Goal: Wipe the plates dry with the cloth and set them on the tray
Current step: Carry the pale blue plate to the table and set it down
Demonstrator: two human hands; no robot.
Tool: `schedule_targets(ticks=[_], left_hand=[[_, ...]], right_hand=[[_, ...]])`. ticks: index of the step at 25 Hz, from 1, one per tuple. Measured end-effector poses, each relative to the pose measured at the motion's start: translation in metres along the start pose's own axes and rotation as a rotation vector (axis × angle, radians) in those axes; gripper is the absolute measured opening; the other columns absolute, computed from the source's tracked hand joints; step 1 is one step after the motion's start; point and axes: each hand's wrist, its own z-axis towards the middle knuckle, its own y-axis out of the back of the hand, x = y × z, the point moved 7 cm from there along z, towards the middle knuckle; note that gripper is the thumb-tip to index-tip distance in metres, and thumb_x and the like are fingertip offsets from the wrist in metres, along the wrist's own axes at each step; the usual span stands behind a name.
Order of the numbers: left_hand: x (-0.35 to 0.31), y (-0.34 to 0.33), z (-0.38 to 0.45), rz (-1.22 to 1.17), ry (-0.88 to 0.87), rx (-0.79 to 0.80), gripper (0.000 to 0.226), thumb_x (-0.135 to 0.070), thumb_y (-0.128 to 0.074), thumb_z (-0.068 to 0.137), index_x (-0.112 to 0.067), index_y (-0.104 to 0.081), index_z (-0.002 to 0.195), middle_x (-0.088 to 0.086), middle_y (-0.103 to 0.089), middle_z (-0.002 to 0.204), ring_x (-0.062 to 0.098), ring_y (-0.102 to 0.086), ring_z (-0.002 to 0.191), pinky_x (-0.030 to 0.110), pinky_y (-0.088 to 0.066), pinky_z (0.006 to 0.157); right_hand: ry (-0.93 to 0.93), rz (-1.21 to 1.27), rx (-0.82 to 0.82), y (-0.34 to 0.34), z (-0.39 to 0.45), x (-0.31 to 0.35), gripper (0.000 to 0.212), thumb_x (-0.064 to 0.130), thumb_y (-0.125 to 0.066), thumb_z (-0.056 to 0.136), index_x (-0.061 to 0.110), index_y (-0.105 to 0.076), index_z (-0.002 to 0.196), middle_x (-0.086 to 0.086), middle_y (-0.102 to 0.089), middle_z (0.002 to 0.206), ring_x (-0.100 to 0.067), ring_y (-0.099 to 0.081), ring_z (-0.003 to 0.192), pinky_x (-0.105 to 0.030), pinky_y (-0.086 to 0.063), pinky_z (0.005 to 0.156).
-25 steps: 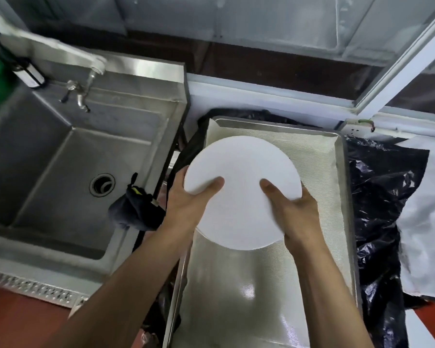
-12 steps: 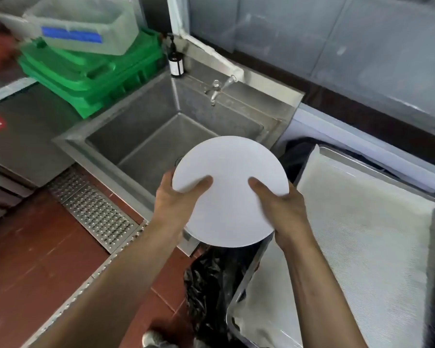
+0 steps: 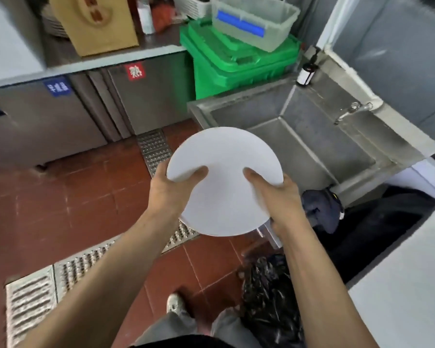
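Observation:
A round white plate (image 3: 224,172) is held in front of me, above the red tiled floor and the near corner of the steel sink (image 3: 312,136). My left hand (image 3: 171,189) grips its left rim, thumb on the upper face. My right hand (image 3: 274,194) grips the right rim the same way. A dark cloth (image 3: 322,212) hangs at the sink's near corner, just right of my right hand. The lined tray (image 3: 412,272) shows only as a pale surface at the lower right edge.
Green crates (image 3: 236,64) with a clear plastic tub (image 3: 251,21) on top stand left of the sink. Steel cabinets (image 3: 60,114) run along the left. Floor drain grates (image 3: 153,149) cross the tiles. A black plastic bag (image 3: 269,292) lies by my feet.
The view has swung left, away from the tray and towards the sink and cabinets. The plate, held in both hands throughout, has moved from over the tray to over the floor by the sink.

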Motion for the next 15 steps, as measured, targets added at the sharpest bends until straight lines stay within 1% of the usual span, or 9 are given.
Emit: schedule_targets(ticks=[2,3,5,6,9,11,12,14,15], left_hand=[[0.002,0.053,0.009,-0.029,-0.001,-0.066,0.070,-0.044,-0.090,0.066,-0.037,-0.054,0.126,-0.010,-0.066,0.113,0.023,-0.064,0.104,0.052,-0.055,0.092],[0.003,0.080,0.012,-0.044,-0.005,-0.100,0.074,-0.044,-0.090,0.066,-0.035,-0.053,0.130,-0.009,-0.065,0.114,0.024,-0.063,0.105,0.053,-0.055,0.093],[0.007,0.132,0.016,-0.084,-0.020,-0.175,0.079,-0.044,-0.089,0.066,-0.031,-0.052,0.134,-0.006,-0.065,0.118,0.024,-0.063,0.107,0.049,-0.056,0.091],[0.010,0.156,0.018,-0.110,-0.028,-0.214,0.078,-0.043,-0.089,0.066,-0.030,-0.053,0.135,-0.005,-0.065,0.119,0.024,-0.064,0.107,0.045,-0.056,0.088],[0.018,0.224,0.019,-0.176,-0.044,-0.334,0.075,-0.040,-0.090,0.067,-0.029,-0.055,0.132,-0.006,-0.066,0.116,0.019,-0.066,0.102,0.032,-0.055,0.072],[0.024,0.268,0.015,-0.218,-0.045,-0.424,0.076,-0.044,-0.090,0.062,-0.030,-0.056,0.129,-0.007,-0.067,0.114,0.017,-0.067,0.099,0.030,-0.054,0.066],[0.027,0.286,0.013,-0.233,-0.043,-0.468,0.078,-0.047,-0.089,0.059,-0.030,-0.057,0.129,-0.006,-0.067,0.114,0.017,-0.067,0.099,0.033,-0.056,0.068],[0.035,0.322,0.008,-0.262,-0.034,-0.571,0.081,-0.050,-0.088,0.056,-0.029,-0.058,0.128,-0.005,-0.068,0.116,0.019,-0.068,0.101,0.040,-0.060,0.075],[0.039,0.342,0.004,-0.285,-0.025,-0.629,0.082,-0.051,-0.088,0.055,-0.029,-0.058,0.128,-0.004,-0.068,0.116,0.020,-0.068,0.102,0.043,-0.061,0.078]], right_hand=[[-0.011,-0.038,0.053,-0.052,-0.008,-0.002,0.047,0.038,-0.093,0.069,0.020,-0.073,0.108,0.008,-0.080,0.092,-0.014,-0.077,0.084,-0.032,-0.062,0.069],[-0.009,-0.068,0.078,-0.079,-0.012,-0.003,0.057,0.045,-0.094,0.062,0.019,-0.074,0.108,0.006,-0.080,0.093,-0.016,-0.077,0.086,-0.036,-0.063,0.073],[0.000,-0.142,0.145,-0.133,-0.021,-0.004,0.071,0.056,-0.090,0.049,0.018,-0.074,0.107,0.005,-0.080,0.094,-0.016,-0.077,0.086,-0.040,-0.064,0.077],[0.007,-0.162,0.183,-0.159,-0.025,-0.006,0.070,0.054,-0.090,0.049,0.018,-0.075,0.107,0.004,-0.080,0.094,-0.017,-0.077,0.086,-0.040,-0.064,0.076],[0.043,-0.213,0.314,-0.230,-0.036,-0.010,0.042,0.037,-0.093,0.068,0.019,-0.075,0.102,0.003,-0.080,0.094,-0.017,-0.077,0.087,-0.036,-0.061,0.075],[0.043,-0.276,0.403,-0.279,-0.045,-0.014,0.046,0.037,-0.092,0.071,0.015,-0.074,0.107,0.000,-0.080,0.100,-0.020,-0.076,0.092,-0.038,-0.061,0.080],[0.043,-0.299,0.446,-0.301,-0.050,-0.015,0.052,0.041,-0.092,0.069,0.014,-0.074,0.110,-0.001,-0.079,0.102,-0.021,-0.075,0.093,-0.039,-0.061,0.080],[0.050,-0.350,0.535,-0.346,-0.061,-0.017,0.063,0.049,-0.092,0.062,0.015,-0.072,0.111,0.000,-0.078,0.101,-0.020,-0.074,0.091,-0.039,-0.061,0.076],[0.057,-0.376,0.589,-0.371,-0.068,-0.019,0.062,0.049,-0.092,0.062,0.015,-0.071,0.110,0.002,-0.078,0.098,-0.019,-0.074,0.088,-0.035,-0.061,0.072]])
